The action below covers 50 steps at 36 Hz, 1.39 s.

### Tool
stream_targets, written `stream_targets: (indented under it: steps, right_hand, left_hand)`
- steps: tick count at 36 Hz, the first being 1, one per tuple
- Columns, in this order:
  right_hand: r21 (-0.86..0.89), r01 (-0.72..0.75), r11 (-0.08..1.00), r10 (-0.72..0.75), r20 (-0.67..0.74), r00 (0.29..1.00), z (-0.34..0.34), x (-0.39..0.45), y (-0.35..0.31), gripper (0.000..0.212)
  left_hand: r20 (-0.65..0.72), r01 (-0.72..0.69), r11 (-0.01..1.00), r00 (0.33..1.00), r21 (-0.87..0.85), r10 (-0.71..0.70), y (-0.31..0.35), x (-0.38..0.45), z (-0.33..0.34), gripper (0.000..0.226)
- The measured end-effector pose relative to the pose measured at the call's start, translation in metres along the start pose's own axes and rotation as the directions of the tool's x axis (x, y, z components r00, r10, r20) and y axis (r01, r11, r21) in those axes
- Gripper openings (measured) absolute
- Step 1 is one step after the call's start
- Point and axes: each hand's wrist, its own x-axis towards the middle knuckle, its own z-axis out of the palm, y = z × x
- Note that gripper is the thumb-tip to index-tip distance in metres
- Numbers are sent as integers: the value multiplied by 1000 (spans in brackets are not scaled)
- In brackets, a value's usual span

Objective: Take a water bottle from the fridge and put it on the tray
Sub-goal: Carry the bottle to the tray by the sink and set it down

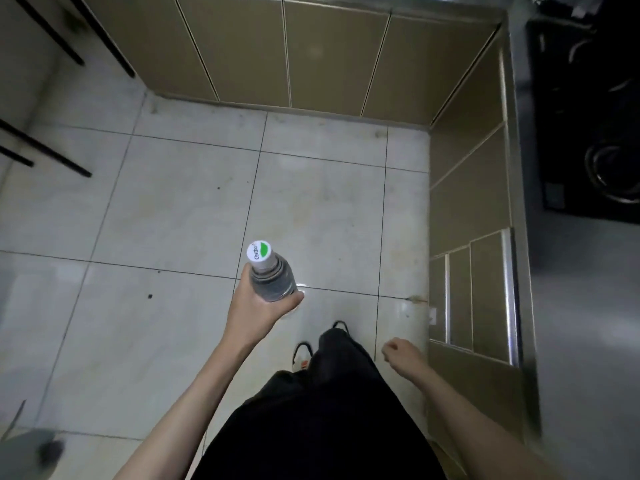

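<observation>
Pale tiled floor (194, 202), olive cabinet fronts (311, 60) along the far side and right; steel counter (585, 306) at right carries a black gas hob (588, 109). Person stands mid-floor in dark trousers (325, 420). Left hand (258, 306) wraps around the water bottle (272, 277), held upright, white-and-green cap (260, 251) toward the camera. Right hand (403, 351) loosely curled, holding nothing, low beside the cabinet.

Dim, flat light; a glare patch on the floor tiles (405, 310), edges blurred and bowed.
</observation>
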Motion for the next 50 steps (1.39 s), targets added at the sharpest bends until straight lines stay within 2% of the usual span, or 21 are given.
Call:
stream_targets:
  steps: [3,7,12,18,23,28,30,34,38,44,47,50]
  right_hand:
    - [-71,-77,995,80,42,996,-37,32,-15,30]
    - [-113,-98,989,107,72,992,-91,85,-60,27]
    - [-120,-81,989,90,75,993,-161,143,-164,23]
    - [-140,87,986,-74,93,993,-244,185,-347,24]
    - [-123,306,944,-297,89,951,-300,221,-499,25]
    - [-96,359,928,-358,25,933,-347,281,-610,29]
    - [-94,327,940,-328,7,945,-368,303,-630,27]
    - [-83,160,984,-163,-39,986,-406,334,-642,23]
    - [33,22,999,-19,-68,997,-440,353,-639,27]
    - [88,-183,979,183,15,983,-477,389,-643,18]
    - [90,-228,969,223,61,973,-494,417,-669,15]
    - [143,-193,971,184,72,980,-514,445,-714,13]
  left_hand:
    - [-21,-9,1000,1000,-25,8,34,61,-5,70]
    - [-54,-13,999,998,-49,11,76,142,-8,70]
    - [-97,31,995,995,-92,-40,133,227,-18,63]
    - [-151,48,992,986,-119,-66,194,311,-45,58]
    - [-159,77,983,982,-168,-104,229,400,-71,64]
    - [-172,73,986,980,-149,-98,255,512,-95,63]
    - [-164,61,990,983,-124,-81,269,557,-103,63]
    - [-118,30,995,992,-100,-42,312,646,-122,70]
    - [-47,-49,998,998,-45,47,359,723,-140,67]
    - [-42,-146,989,989,-11,145,425,830,-159,66]
    - [-71,-161,986,985,-30,159,446,883,-159,70]
    - [-92,-161,986,983,-39,157,463,929,-159,73]
